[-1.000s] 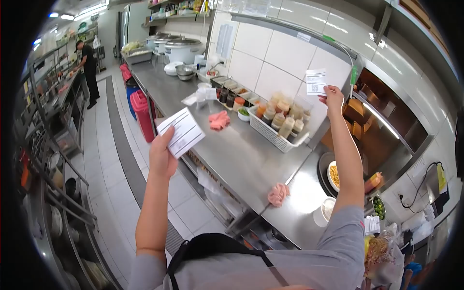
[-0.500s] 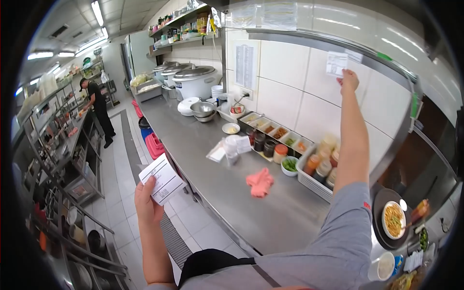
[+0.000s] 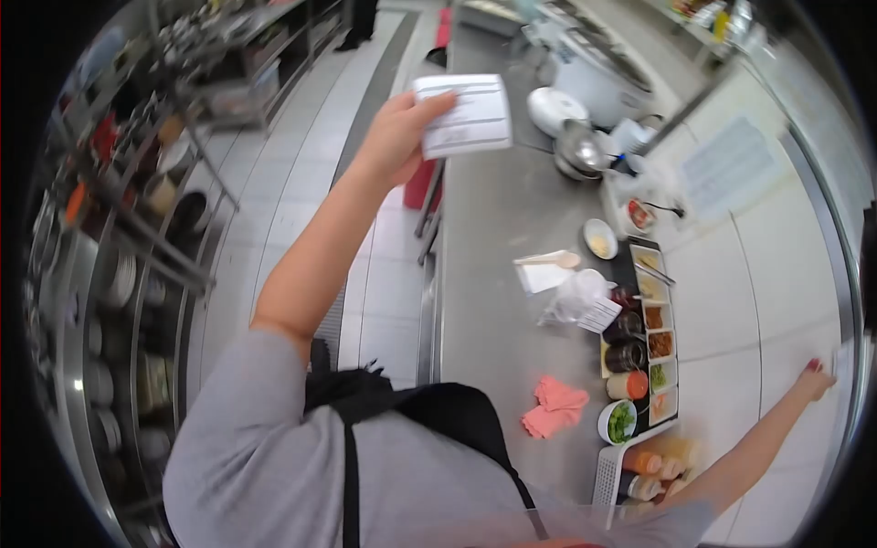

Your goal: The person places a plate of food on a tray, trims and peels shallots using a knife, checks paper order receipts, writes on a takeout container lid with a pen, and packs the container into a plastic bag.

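Observation:
My left hand (image 3: 395, 137) grips a small stack of white printed paper slips (image 3: 484, 117), thumb on top, held out over the aisle side of the steel counter. My right hand (image 3: 816, 380) reaches far out against the white tiled wall, near a metal rail (image 3: 818, 215). Its fingers are pinched together with a small dark-pink spot at their tips, too small to name. Below on the counter lie a pink cloth (image 3: 554, 407) and a clear plastic bag (image 3: 577, 300) with a paper slip (image 3: 599, 314) on it.
Along the wall stand a topping tray (image 3: 660, 345), several jars (image 3: 627, 384), a bowl of chopped greens (image 3: 621, 422) and a basket of sauce bottles (image 3: 607, 477). Metal bowls (image 3: 581, 149) and a large pot (image 3: 598, 78) are farther back. Steel shelving (image 3: 137, 237) lines the left; a person's legs (image 3: 361, 20) show beyond.
My view has turned and tilted downward. My left hand with the slips is now higher in view. The paper slip seen earlier at my right hand on the rail no longer shows.

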Tool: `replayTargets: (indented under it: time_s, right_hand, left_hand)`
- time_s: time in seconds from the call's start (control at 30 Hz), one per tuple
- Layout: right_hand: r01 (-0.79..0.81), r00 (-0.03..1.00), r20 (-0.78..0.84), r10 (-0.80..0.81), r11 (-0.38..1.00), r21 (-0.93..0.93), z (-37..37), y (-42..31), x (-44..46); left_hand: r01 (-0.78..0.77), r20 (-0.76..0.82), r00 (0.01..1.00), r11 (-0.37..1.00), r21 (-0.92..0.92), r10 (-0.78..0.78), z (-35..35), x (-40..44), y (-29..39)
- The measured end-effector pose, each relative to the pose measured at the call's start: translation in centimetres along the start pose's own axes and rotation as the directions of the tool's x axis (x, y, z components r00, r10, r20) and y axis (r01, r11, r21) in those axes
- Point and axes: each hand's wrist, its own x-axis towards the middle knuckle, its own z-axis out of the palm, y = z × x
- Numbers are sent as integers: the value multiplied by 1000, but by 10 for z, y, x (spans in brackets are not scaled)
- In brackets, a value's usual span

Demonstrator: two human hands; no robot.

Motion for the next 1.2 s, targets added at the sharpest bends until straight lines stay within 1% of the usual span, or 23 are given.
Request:
replayTargets:
  time_s: [0.07, 0.1, 0.13, 0.17, 0.23, 0.27, 0.3, 0.33, 0.37, 0.4, 0.43, 0.53, 0.6, 0.7, 0.73, 0.83, 0.87, 0.9, 0.97, 1.03, 1.07, 1.17, 1.2]
  right_hand:
    - [-54, 939, 332, 91, 991, -119, 7, 56, -23]
    - [-79, 851, 496, 175, 975, -209, 20, 72, -59]
    - [-87, 733, 628, 261, 952, -294, 29, 84, -132]
    - [-50, 598, 746, 295, 942, -332, 42, 95, -198]
    - [16, 291, 890, 351, 928, -372, 68, 114, -348]
    - [134, 106, 941, 321, 933, -333, 75, 135, -414]
    - [202, -24, 946, 323, 929, -311, 80, 149, -493]
    - [204, -114, 909, 402, 905, -374, 81, 160, -565]
    - [161, -369, 832, 413, 910, -381, 85, 186, -624]
    - [179, -482, 723, 495, 863, -472, 91, 209, -679]
    - [99, -558, 600, 573, 765, -637, 99, 241, -726]
    - [-108, -674, 475, 565, 561, -821, 130, 301, -855]
    - [-254, -721, 436, 539, 380, -889, 159, 331, -923]
    - [-345, -759, 468, 452, 331, -878, 201, 364, -1001]
    - [-385, -756, 465, 460, 262, -885, 217, 379, -1024]
    - [-397, -804, 440, 400, 190, -898, 266, 437, -1089]
    - [-397, -863, 410, 295, 105, -912, 283, 463, -1110]
    - [-428, -850, 434, 298, 90, -899, 297, 485, -1133]
    - [-447, -785, 529, 322, 296, -844, 325, 526, -1180]
    - [-461, -747, 561, 356, 330, -823, 360, 552, -1225]
    - [-481, -731, 581, 357, 334, -811, 378, 567, -1248]
    - [-506, -739, 617, 270, 381, -774, 447, 609, -1331]
    - [-503, -758, 612, 225, 397, -768, 470, 621, -1362]
  left_hand:
    - [13, -26, 1000, 1000, 8, -13, -20, 16, -3]
    - [13, -24, 1000, 1000, 12, -13, -30, 24, -4]
    - [13, -14, 1000, 1000, 18, -12, -41, 33, -1]
    - [16, -13, 1000, 999, 30, -16, -53, 42, 1]
    - [11, -4, 1000, 998, 57, -11, -81, 64, 7]
    - [-28, 16, 999, 999, 33, 28, -96, 76, 9]
    - [-29, 30, 999, 999, 33, 28, -112, 88, 13]
    - [-26, 46, 999, 999, 37, 24, -126, 99, 16]
    - [-26, 63, 998, 999, 36, 23, -147, 114, 23]
    - [-19, 60, 998, 999, 27, 18, -164, 128, 31]
    - [-22, 53, 998, 1000, 16, 21, -180, 141, 41]
    - [-24, 43, 999, 1000, 8, 23, -234, 191, 75]
    - [-4, 40, 999, 996, 91, 1, -272, 225, 98]
    - [23, 33, 999, 985, 172, -29, -327, 275, 127]
    - [37, 20, 999, 983, 182, -41, -343, 291, 137]
    - [81, -9, 997, 956, 282, -81, -395, 341, 154]
    - [97, -13, 995, 939, 329, -98, -414, 358, 155]
    - [112, -19, 993, 920, 376, -113, -435, 375, 156]
    - [121, -57, 993, 887, 446, -107, -480, 411, 154]
    - [110, -125, 991, 858, 501, -53, -526, 452, 159]
    - [177, -161, 982, 792, 584, -101, -556, 472, 165]
    - [222, -301, 954, 693, 686, -7, -623, 507, 200]
    - [145, -347, 929, 735, 662, 130, -646, 514, 210]
